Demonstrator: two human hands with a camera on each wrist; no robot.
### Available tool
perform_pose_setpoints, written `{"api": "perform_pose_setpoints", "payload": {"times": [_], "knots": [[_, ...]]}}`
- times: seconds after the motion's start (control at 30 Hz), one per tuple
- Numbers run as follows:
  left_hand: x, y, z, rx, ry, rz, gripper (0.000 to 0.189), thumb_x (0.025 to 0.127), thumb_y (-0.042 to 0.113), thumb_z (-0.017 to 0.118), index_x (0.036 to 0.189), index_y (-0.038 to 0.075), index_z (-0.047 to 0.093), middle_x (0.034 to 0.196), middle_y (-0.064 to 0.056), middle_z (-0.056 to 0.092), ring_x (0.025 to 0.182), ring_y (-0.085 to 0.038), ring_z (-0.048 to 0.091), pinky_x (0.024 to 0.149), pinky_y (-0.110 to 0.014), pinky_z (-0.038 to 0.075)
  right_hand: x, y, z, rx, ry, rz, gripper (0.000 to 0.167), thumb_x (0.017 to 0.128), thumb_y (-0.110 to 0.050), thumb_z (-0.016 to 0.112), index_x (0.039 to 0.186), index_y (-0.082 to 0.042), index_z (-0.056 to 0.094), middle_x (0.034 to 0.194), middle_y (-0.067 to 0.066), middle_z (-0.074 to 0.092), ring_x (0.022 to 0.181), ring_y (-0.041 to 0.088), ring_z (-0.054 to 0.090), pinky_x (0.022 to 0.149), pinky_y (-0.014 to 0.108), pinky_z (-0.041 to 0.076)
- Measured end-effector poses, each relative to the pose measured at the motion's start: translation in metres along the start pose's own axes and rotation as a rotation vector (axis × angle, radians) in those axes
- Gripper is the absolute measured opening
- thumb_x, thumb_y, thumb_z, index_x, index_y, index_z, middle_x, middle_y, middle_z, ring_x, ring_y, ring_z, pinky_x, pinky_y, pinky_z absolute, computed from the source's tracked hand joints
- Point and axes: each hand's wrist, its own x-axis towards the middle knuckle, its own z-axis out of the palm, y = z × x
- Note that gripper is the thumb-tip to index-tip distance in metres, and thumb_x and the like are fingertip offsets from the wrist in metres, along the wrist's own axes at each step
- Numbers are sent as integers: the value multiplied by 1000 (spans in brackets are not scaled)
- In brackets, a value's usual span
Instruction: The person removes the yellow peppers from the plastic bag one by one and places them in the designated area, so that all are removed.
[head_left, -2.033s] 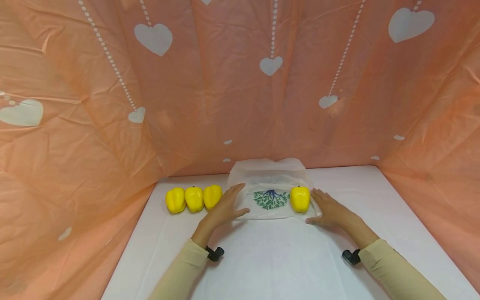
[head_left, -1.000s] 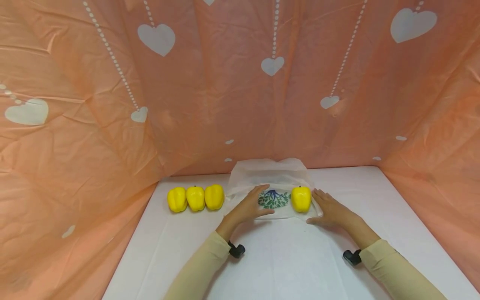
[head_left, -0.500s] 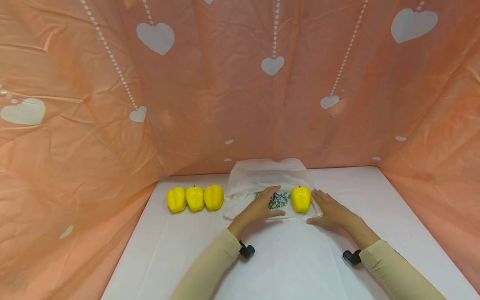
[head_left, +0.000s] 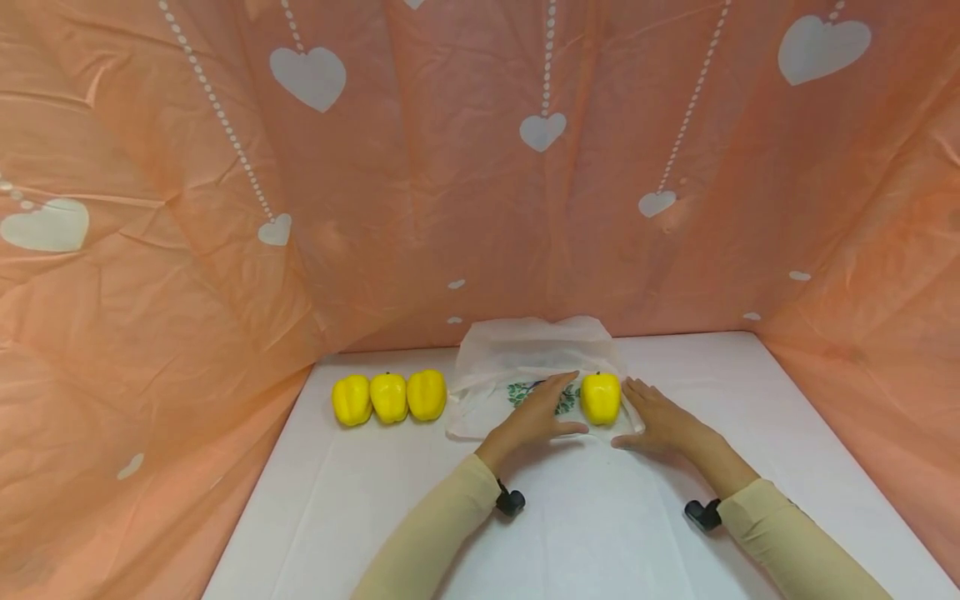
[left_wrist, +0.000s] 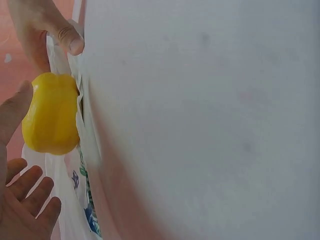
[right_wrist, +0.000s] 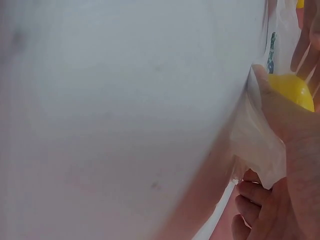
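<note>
One yellow bell pepper point(head_left: 600, 398) sits on the right part of a flattened white bag point(head_left: 472, 410) printed with a green and blue tree. My left hand point(head_left: 531, 418) reaches over the print, thumb and fingers spread toward this pepper's left side. In the left wrist view, the pepper point(left_wrist: 50, 115) appears beyond the thumb and fingers. My right hand point(head_left: 663, 421) stays at the bag's right edge, its thumb and fingers apart with the edge between them. The right wrist view shows the thumb beside the bag point(right_wrist: 255, 142). My left hand partly covers the tree print.
Three more yellow bell peppers point(head_left: 389, 397) stand in a row left of the bag. Everything rests on a white-covered table point(head_left: 570, 533). An orange curtain point(head_left: 465, 208) with white hearts encloses the back and sides. Each wrist carries a small black camera point(head_left: 512, 500).
My left hand has slid right across the bag, from its left edge to near the single pepper. The right hand and all the peppers stay in place.
</note>
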Motion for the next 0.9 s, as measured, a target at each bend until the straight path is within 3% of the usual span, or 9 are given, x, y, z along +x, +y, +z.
{"api": "perform_pose_setpoints", "payload": {"times": [0.53,0.9], "knots": [[17,12,13,9,19,3,96,95,40,83,170,16,29,173,0,36,157,-18,37,129,-36,32,-2,-1,-1,-3,8,-19,116,90,-60,80,165,8,25,171,36,21,154,62,23,121,75,26],[22,21,16,65,33,-15,91,97,36,82,169,15,31,171,-2,39,155,-20,41,128,-37,34,0,0,-3,4,7,-27,116,90,-58,81,166,8,24,171,35,21,154,61,23,122,75,25]]}}
